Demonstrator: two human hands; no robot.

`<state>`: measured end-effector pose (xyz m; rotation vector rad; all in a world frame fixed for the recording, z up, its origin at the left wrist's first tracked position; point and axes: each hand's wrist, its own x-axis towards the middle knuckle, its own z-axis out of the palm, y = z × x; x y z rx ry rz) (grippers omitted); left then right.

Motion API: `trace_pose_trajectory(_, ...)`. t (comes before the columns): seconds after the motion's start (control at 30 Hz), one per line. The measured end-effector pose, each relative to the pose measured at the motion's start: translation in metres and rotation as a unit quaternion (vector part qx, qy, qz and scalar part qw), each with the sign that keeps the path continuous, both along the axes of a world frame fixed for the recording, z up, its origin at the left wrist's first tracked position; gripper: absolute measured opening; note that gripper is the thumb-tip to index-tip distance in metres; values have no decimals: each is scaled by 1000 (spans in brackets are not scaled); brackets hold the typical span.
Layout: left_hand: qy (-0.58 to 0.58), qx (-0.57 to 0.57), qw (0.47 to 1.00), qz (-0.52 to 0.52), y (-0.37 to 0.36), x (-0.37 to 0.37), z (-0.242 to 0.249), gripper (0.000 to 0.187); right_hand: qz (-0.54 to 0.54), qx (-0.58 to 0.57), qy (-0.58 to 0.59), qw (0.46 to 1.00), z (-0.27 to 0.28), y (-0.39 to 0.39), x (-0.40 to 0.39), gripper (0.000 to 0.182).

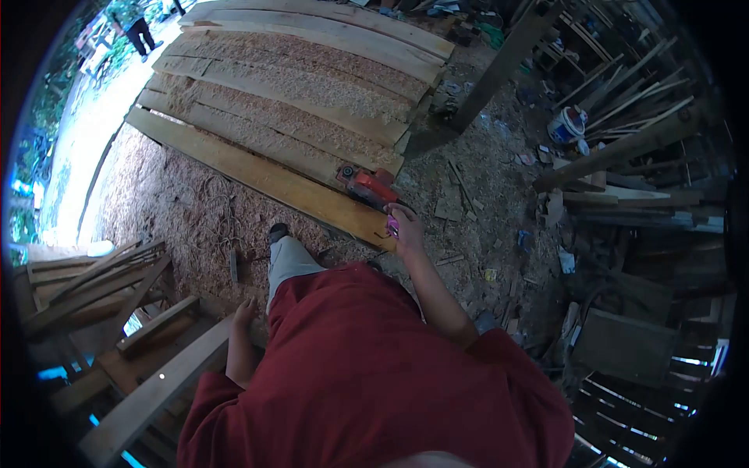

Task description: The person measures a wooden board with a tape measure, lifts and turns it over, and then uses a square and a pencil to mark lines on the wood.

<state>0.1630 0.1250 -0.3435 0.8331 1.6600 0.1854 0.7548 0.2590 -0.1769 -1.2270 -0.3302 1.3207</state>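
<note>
My right hand (pixel 406 228) reaches forward and holds a small pink object (pixel 392 226) over the near end of a long wooden plank (pixel 257 173). A red power tool (pixel 368 186) rests on the planks just beyond that hand. My left hand (pixel 244 314) hangs at my side beside my leg, close to a wooden frame (pixel 168 343); its fingers look loosely curled with nothing seen in them. My red shirt fills the lower middle of the view.
A stack of sawdust-covered boards (pixel 304 86) lies ahead. Sawdust covers the ground at left. A slanted post (pixel 499 66), timber offcuts, sticks and a white bucket (pixel 567 125) crowd the right. Another person (pixel 139 31) stands far off at top left.
</note>
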Motion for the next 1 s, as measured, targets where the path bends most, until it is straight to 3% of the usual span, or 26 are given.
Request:
trace_pose_trajectory(0.03, 1, 3, 1000, 9, -22, -13, -26, 47, 5, 3, 3, 1000, 1, -3, 3, 13)
trace_pose_trajectory(0.07, 24, 78, 991, -110, -35, -17, -32, 47, 15, 6, 5, 1000, -2, -6, 6, 13)
trace_pose_trajectory(0.1, 49, 148, 961, -229, -36, -18, -3, 46, 26, -3, 10, 1000, -9, -11, 10, 12)
trace_pose_trajectory(0.13, 52, 147, 963, -221, -45, -20, 2, 46, 38, -14, 15, 999, -17, -15, 14, 11)
trace_pose_trajectory(0.2, 150, 337, 873, -320, -59, -18, 21, 52, 45, -60, 79, 994, -38, -21, 17, 12)
trace_pose_trajectory(0.23, 153, 332, 877, -313, -71, -35, -13, 52, 43, -106, 137, 984, -49, -24, 17, 13)
trace_pose_trajectory(0.27, 148, 190, 963, -123, -82, -35, -14, 51, 53, -111, 137, 983, -65, -28, 17, 13)
trace_pose_trajectory(0.3, 133, 39, 988, 76, -83, -28, 0, 51, 68, -129, 137, 980, -82, -29, 15, 18)
trace_pose_trajectory(0.4, 143, -25, 981, 132, -73, 27, 78, 47, 100, -166, 144, 970, -83, -7, -5, 25)
trace_pose_trajectory(0.5, 112, 4, 985, 133, -107, -1, -7, 38, 118, -184, 108, 970, -52, 28, -30, 28)
trace_pose_trajectory(0.57, 63, -16, 987, 147, -104, 11, -3, 37, 128, -186, 62, 972, -38, 67, -42, 29)
trace_pose_trajectory(0.63, 14, -34, 986, 160, -87, 18, 5, 36, 194, -201, -102, 955, -34, 114, -52, 31)
trace_pose_trajectory(0.77, 65, -80, 986, 130, -13, 7, 29, 36, 160, -123, -155, 967, -79, 219, -86, 31)
trace_pose_trajectory(0.83, 148, 25, 986, 77, 28, -4, 29, 37, 190, -127, -213, 950, -102, 281, -106, 31)
trace_pose_trajectory(0.9, 158, 46, 983, 80, 64, -28, 6, 36, 217, -131, -186, 949, -137, 343, -128, 34)
trace_pose_trajectory(0.97, 170, 66, 980, 84, 106, -43, -4, 37, 222, -147, -341, 901, -162, 402, -160, 37)
trace_pose_trajectory(1.0, 147, 34, 983, 102, 143, -45, 14, 37, 232, -152, -342, 898, -197, 434, -169, 37)
